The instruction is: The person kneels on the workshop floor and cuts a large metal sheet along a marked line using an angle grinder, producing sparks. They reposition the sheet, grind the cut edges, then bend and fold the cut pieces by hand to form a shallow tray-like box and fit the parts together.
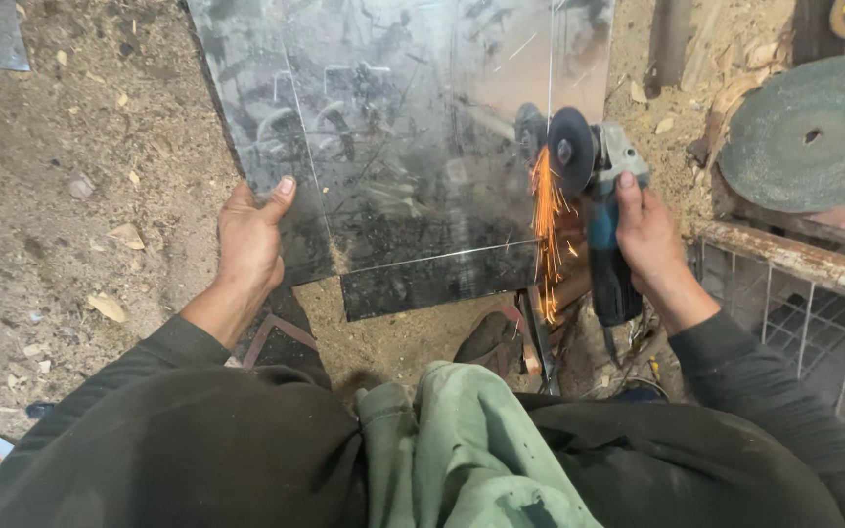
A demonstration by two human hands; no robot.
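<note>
A large shiny metal sheet [393,137] stands tilted in front of me, with scribed lines across it. My left hand [251,240] grips its lower left edge, thumb on the face. My right hand [647,240] holds a blue and grey angle grinder [603,210]. The grinder's dark disc [571,149] bites into the sheet near its right edge. Orange sparks [546,220] stream downward from the cut.
Sawdust and wood chips cover the dirt ground [70,196]. A big round grinding disc [814,132] lies at the upper right above a rusty wire cage frame [794,259]. A dark shoe [489,342] and a metal bar [540,337] sit below the sheet.
</note>
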